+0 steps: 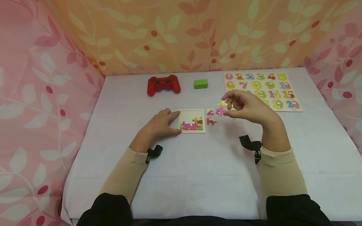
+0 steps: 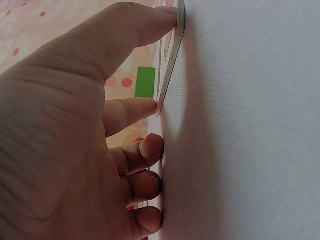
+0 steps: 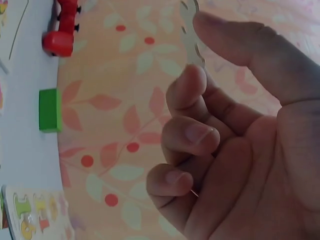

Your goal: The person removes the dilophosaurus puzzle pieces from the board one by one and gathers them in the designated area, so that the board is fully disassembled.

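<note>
A small square puzzle board (image 1: 191, 133) with a white border lies at the middle of the table. Several pink, yellow and green pieces (image 1: 190, 126) fill its lower part. My left hand (image 1: 158, 125) is at its left edge, thumb and index finger spread apart and touching two corners; the other fingertips rest on the cloth in the left wrist view. My right hand (image 1: 249, 106) is raised right of the board, pinching a jigsaw piece (image 3: 192, 35) between thumb and index finger, seen nearly edge-on. Loose pink jigsaw pieces (image 1: 211, 121) lie between board and right hand.
A number puzzle board (image 1: 295, 108) lies at the back right, partly hidden by the right hand. A red game controller (image 1: 163, 84) and a green block (image 1: 200, 84) sit at the back. Patterned curtains (image 1: 169, 34) surround the white-clothed table (image 1: 198, 175).
</note>
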Demonstrator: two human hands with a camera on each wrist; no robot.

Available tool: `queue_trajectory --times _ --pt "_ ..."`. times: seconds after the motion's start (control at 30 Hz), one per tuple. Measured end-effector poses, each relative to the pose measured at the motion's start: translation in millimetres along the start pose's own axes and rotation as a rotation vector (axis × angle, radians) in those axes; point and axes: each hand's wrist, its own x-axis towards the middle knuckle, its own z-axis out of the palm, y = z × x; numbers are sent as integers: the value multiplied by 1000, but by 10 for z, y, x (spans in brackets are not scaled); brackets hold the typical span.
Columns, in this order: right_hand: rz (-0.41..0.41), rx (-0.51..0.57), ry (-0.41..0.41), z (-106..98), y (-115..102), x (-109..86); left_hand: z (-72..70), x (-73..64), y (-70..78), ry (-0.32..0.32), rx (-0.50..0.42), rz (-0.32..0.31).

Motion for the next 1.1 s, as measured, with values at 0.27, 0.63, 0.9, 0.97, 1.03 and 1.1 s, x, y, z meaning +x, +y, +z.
queue_trajectory --times 0.27,0.63,0.9,0.97,1.03,1.1 --pt "113 93 -131 -62 244 44 -2 -4 7 0 3 -5" --pt "229 0 -251 1 667 165 -10 -5 18 -5 17 -7" --pt "256 -93 -290 138 780 253 -15 -4 17 -6 4 -9" --pt "266 -111 -288 164 790 265 -16 0 19 -6 -3 -7" --pt "272 -130 -286 183 800 273 -16 1 21 -6 -6 -8" --pt "277 -144 -285 199 805 279 -15 1 22 -5 -6 -7"
